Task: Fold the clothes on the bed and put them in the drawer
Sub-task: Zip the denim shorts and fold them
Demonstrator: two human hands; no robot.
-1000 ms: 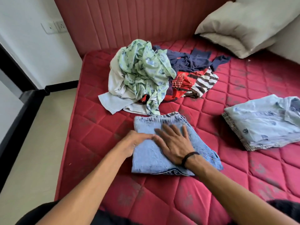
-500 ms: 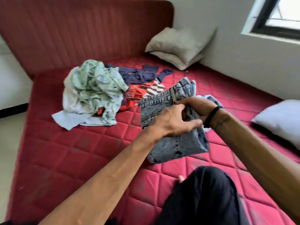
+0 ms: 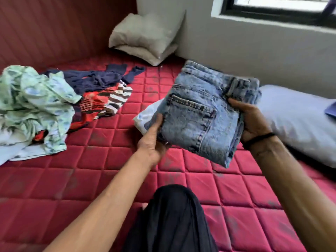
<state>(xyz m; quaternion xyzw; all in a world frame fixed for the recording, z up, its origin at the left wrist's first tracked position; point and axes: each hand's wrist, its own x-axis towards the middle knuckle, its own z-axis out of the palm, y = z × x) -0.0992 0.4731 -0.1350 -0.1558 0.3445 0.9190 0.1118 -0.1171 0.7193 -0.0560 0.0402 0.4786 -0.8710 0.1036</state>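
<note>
Folded light-blue jeans [image 3: 201, 113] are held up in the air above the red quilted mattress [image 3: 101, 171]. My left hand [image 3: 152, 142] grips their lower left edge and my right hand [image 3: 252, 120] grips the right edge, thumb on top. Behind the jeans, a corner of a folded pale-blue garment [image 3: 145, 117] shows on the mattress. A heap of unfolded clothes lies at the left: a green floral piece [image 3: 34, 102], a navy one [image 3: 94, 79] and a red striped one [image 3: 103, 100]. No drawer is in view.
A beige pillow [image 3: 145, 37] leans in the far corner against the red headboard [image 3: 54, 28]. A pale lilac pillow [image 3: 298, 120] lies at the right by the grey wall under a window [image 3: 276, 8]. My black-clad knee [image 3: 172, 219] rests on the mattress below the jeans.
The jeans lay flat under both hands a second ago. Since then both hands have lifted them and carried them to the right, and my view has turned right toward the wall.
</note>
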